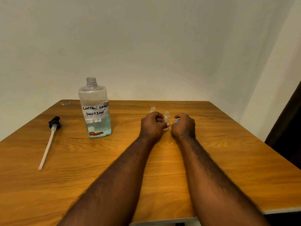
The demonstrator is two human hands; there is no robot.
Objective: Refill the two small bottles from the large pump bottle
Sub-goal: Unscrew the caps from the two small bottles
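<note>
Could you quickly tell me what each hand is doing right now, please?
Left hand: holds a small bottle.
Right hand: pinches a blue cap.

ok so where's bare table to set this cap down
Bare wood: right of the right hand, which holds the blue cap, to the table edge; also near-left, between pump and left arm. The gap from pump to large bottle is narrower. Crowded by the left hand, where both small bottles are.

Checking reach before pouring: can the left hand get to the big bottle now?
Probably yes: bare table separates the left hand from the big bottle, though it grips a small bottle.
</note>
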